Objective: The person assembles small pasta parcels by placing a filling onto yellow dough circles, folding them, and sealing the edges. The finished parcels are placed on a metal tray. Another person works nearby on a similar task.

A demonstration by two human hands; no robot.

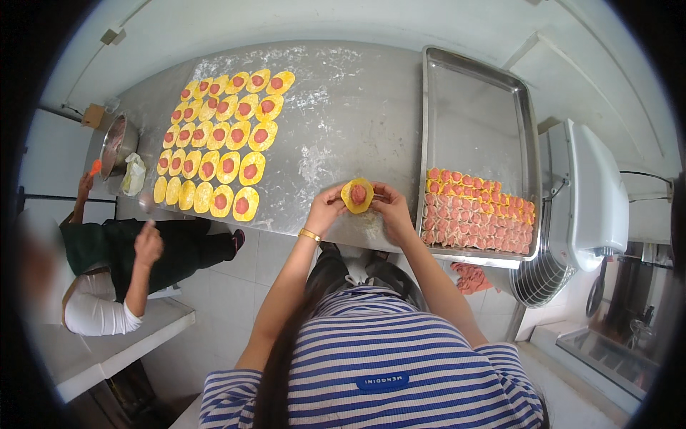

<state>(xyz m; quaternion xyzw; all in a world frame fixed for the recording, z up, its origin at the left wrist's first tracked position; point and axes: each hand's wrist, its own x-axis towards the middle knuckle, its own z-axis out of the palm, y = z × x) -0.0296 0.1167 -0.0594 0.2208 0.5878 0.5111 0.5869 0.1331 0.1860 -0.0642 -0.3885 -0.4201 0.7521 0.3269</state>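
A round yellow dumpling wrapper [347,193] with a lump of pink meat filling [359,194] on it is held up at the table's near edge. My left hand [326,209] pinches its left side, with a gold-coloured band at the wrist. From the other side, the fingers of my right hand [390,206] grip the wrapper's right edge. Rows of flat yellow wrappers [203,197] lie to the left, most topped with filling. To the right, a metal tray [426,107] carries packed rows of shaped dumplings [475,214] in its near half.
Beneath these lies a flour-dusted metal table [343,107]. At the left, a co-worker's hand [148,245] holds a utensil near the wrappers, beside a metal bowl [127,143] and a whitish bag [133,175]. A large white machine [586,193] with a wire guard stands beyond the tray.
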